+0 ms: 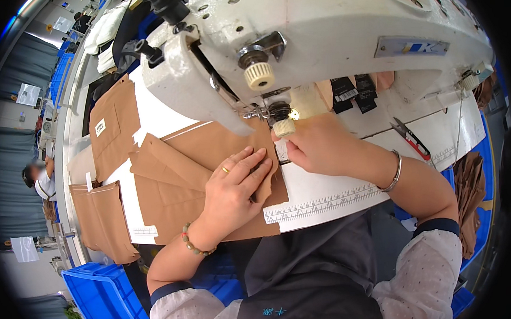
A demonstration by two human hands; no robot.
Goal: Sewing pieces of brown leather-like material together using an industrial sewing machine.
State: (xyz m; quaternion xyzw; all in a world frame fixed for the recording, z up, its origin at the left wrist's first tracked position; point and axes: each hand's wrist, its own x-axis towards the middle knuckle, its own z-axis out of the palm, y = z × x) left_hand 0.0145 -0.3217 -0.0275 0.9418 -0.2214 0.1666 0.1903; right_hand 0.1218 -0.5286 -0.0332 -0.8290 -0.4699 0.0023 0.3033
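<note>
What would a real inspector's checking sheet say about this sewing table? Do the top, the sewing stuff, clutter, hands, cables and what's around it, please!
Surface: white tabletop with ruler markings near its front edge.
Job's things: brown fabric lies partly folded under the sewing machine.
Clutter: snips with black and red handles and black labels lie right of the needle area.
Hands: left hand presses flat on the fabric; right hand is bent beside the needle area, fingertips partly hidden, so its grip is unclear.
Cables: nothing seen for certain.
Surroundings: blue bin at lower left; another person and grey-blue curtains far left.
</note>
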